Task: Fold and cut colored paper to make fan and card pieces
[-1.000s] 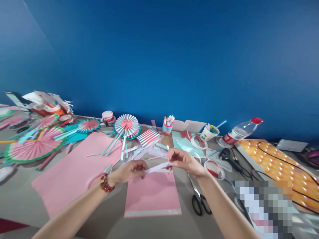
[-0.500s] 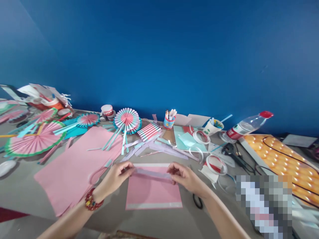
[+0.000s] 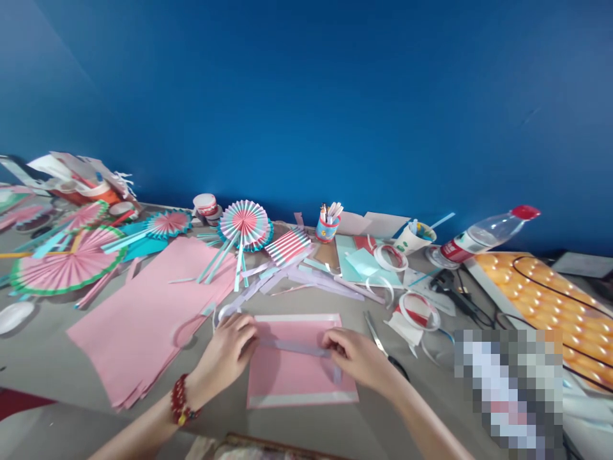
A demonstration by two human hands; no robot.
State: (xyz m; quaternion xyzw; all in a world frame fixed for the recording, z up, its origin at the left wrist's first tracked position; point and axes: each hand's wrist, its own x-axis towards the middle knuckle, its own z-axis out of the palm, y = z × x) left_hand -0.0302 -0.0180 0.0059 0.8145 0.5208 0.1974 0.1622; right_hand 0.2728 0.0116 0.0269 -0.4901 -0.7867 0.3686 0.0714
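Observation:
A pink sheet of paper (image 3: 292,377) lies flat before me, with a whitish band along its far edge and another along its near edge. Above its middle, a pale lilac strip (image 3: 294,347) runs from hand to hand. My left hand (image 3: 232,345) has its fingers curled closed at the strip's left end, over the sheet's left edge. At the other end my right hand (image 3: 349,354) pinches the strip, and a short tail bends down beneath the fingers. Scissors (image 3: 380,342) lie right of the sheet, their handles partly hidden by my right forearm.
Large pink sheets (image 3: 153,313) lie to the left, near pleated paper fans (image 3: 244,220). Lilac paper strips (image 3: 297,281) are scattered behind the sheet. Tape rolls (image 3: 419,312), a pen cup (image 3: 328,227), and a tilted bottle (image 3: 479,239) stand or lie at the right and back.
The strip's right end now hangs in a bent tail below my right hand. My left hand has turned more palm down. The scissors show more fully beside my right hand.

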